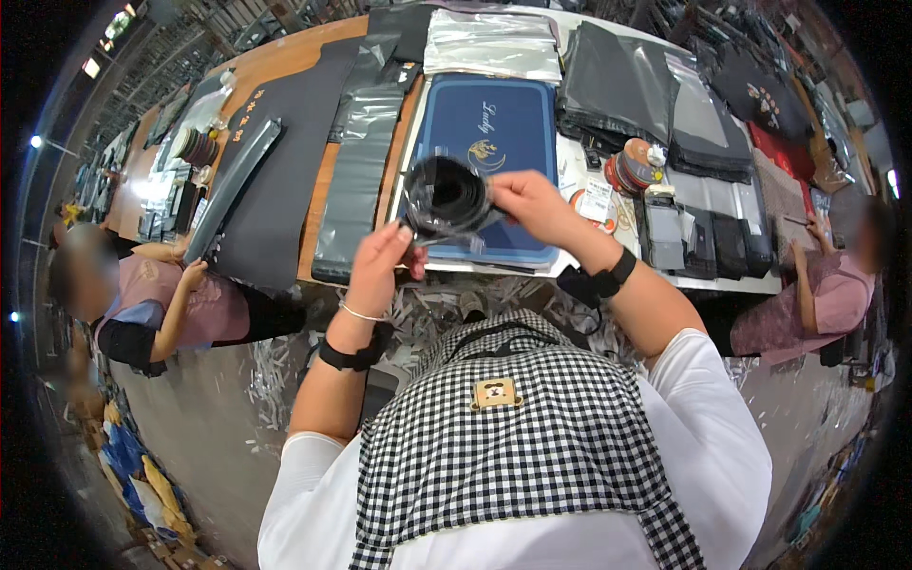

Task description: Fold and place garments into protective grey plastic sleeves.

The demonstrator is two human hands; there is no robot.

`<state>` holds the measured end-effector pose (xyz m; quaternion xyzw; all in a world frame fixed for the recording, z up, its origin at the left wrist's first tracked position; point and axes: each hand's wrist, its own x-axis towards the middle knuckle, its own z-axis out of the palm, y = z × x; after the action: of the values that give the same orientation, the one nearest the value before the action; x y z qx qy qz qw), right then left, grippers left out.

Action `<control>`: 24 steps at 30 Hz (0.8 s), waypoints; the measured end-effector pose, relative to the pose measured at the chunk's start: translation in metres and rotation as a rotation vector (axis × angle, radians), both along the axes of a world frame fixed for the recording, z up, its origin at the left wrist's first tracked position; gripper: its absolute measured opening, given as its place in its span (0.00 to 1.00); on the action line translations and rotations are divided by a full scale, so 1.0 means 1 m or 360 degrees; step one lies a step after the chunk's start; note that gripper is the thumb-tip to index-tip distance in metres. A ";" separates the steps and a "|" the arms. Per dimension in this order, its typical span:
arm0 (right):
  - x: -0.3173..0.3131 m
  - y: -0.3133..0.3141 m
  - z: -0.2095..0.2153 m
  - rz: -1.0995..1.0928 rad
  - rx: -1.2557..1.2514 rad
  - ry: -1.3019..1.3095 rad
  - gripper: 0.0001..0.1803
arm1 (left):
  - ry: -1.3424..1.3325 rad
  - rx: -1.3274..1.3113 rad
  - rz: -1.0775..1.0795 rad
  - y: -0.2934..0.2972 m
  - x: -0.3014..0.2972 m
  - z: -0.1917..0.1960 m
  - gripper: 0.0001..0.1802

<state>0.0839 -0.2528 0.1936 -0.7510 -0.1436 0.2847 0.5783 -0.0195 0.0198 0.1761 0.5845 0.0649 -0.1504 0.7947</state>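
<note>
Nearest: black rolled item in clear plastic bag (446,198) held up at chest height, just in front of the blue tray (489,128). Left hand (380,261) pinched on the bag's lower edge; right hand (527,201) clamped on its right side; hands apart, bag between them. Roll judged already inside the bag; mouth of bag not seen sealed, so closing and setting down judged left to do.

Beyond, on worktop (285,66): blue tray w/ gold emblem and script at centre. Just left of tray: grey poly bags (356,176) in a long strip, then a long black mat (285,152). Behind tray: stack of clear bags (492,43). Right of tray: small white label (597,199), round tape rolls (632,163), black folded packs (727,245); dark bags (617,85) piled further back. Co-workers seated far left and far right of tray.
</note>
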 end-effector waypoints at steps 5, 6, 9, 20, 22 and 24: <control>-0.010 0.004 0.123 -0.0073 0.0267 0.0246 0.17 | -0.0195 -0.0398 -0.0315 0.012 0.005 0.115 0.18; -0.013 0.003 0.139 -0.0121 0.0255 0.0285 0.17 | -0.0084 -0.0549 -0.0386 0.013 0.004 0.134 0.19; -0.014 -0.004 0.142 -0.0128 0.0191 0.0483 0.17 | 0.0084 -0.0670 -0.0307 0.005 0.012 0.128 0.19; -0.057 -0.014 0.168 -0.0274 0.0261 0.0212 0.18 | 0.0032 -0.0534 -0.0185 0.000 -0.018 0.160 0.19; -0.071 -0.011 0.171 -0.0311 0.0269 0.0213 0.21 | -0.0036 -0.0696 -0.0158 -0.001 -0.027 0.158 0.20; -0.078 -0.018 0.170 -0.0184 0.0480 -0.0118 0.22 | -0.0102 -0.0536 -0.0176 0.001 -0.041 0.175 0.21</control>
<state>0.0055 -0.2704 0.3635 -0.6727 -0.1625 0.1984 0.6941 -0.0608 0.0209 0.3510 0.4504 -0.0188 -0.1839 0.8735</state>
